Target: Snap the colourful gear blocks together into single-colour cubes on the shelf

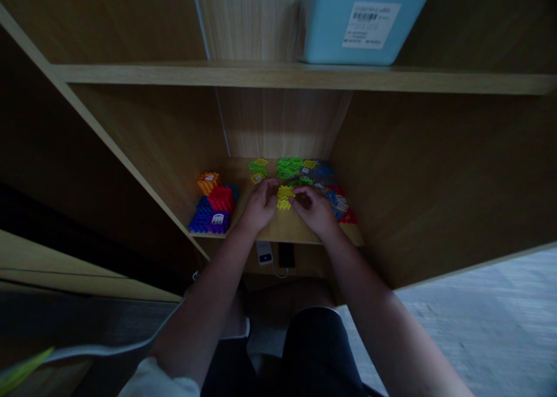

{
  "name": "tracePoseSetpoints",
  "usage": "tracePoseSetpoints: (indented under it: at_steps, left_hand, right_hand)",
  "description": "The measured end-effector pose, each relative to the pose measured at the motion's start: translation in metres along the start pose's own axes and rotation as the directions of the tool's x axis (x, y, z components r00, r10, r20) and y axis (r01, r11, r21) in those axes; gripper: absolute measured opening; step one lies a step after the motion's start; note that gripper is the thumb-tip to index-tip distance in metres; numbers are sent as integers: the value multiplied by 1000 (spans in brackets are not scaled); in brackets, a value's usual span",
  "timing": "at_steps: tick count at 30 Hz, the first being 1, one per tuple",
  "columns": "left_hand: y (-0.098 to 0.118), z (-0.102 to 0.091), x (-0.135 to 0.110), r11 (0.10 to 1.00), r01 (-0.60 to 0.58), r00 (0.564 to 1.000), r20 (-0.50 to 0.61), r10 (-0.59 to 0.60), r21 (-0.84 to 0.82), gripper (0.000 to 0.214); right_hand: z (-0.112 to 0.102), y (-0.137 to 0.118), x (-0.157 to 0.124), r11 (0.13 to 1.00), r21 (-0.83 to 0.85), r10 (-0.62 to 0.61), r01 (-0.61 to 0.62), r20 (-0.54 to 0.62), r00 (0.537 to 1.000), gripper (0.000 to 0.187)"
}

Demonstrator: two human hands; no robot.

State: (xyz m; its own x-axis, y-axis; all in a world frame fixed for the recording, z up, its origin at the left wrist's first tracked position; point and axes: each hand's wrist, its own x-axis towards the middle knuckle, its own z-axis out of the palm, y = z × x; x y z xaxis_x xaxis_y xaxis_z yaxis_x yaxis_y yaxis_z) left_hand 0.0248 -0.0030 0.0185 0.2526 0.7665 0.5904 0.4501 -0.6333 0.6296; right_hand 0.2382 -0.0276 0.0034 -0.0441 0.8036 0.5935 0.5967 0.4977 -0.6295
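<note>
- I am looking into a wooden shelving unit point(435, 170), its side panels sitting in dim light.
- An upper shelf board point(261, 75) is running across, carrying a pale blue bin point(331, 31) with a white label point(369, 24).
- Grey floor point(500, 316) is showing at lower right.

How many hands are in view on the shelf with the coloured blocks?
2. The left hand is just left of the yellow piece, and the right hand is just right of it, fingers at its edges.

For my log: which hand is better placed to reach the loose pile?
Probably the right hand: the loose pile lies just beside it; the left hand is farther, across the yellow piece.
</note>
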Motion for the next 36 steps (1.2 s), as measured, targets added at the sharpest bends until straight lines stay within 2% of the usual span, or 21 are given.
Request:
tracePoseSetpoints:
  at_steps: [10,30,36]
  left_hand:
    - [-18,12,0,990,35,994,107,-21,-134,63]
    - [-18,13,0,993,53,993,109,-41,-106,60]
    - [-12,9,0,994,56,993,109,-46,-89,57]
  right_hand:
    - [3,4,0,1000,-9,13,-12,33,999,21]
    - [3,2,0,1000,-5,24,-24,77,997,20]
    - [1,-2,0,998,-2,58,-58,75,995,29]
